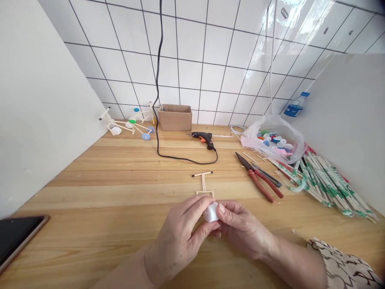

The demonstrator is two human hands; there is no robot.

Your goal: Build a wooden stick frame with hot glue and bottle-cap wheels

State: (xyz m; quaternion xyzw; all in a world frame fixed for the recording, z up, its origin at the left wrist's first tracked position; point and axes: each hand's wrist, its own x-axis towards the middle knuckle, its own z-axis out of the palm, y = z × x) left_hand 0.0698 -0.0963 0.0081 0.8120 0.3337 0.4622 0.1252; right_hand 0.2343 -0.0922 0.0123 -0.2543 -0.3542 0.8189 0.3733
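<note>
White plastic cap (211, 212) — clasped between left hand (177, 245) and right hand (243, 229) — near a wooden stick frame (203, 184).

Stick frame (203, 184) at centre of tabletop (120, 188). Glue gun (203, 139) at 12 o'clock, cardboard box (175, 117) behind it. Bag of bottle caps (272, 140) at 2, pliers (258, 176) and chopstick bundles (331, 184) at 3, stick models (128, 124) at 10. Round piece (211, 212) between fingers (198, 204) at 6.

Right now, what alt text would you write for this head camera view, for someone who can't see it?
The left hand and right hand hold a white plastic cap over a wooden worktop, just short of a T-shaped stick frame. Farther off lie a glue gun, red-handled pliers and a bag of bottle caps.
</note>
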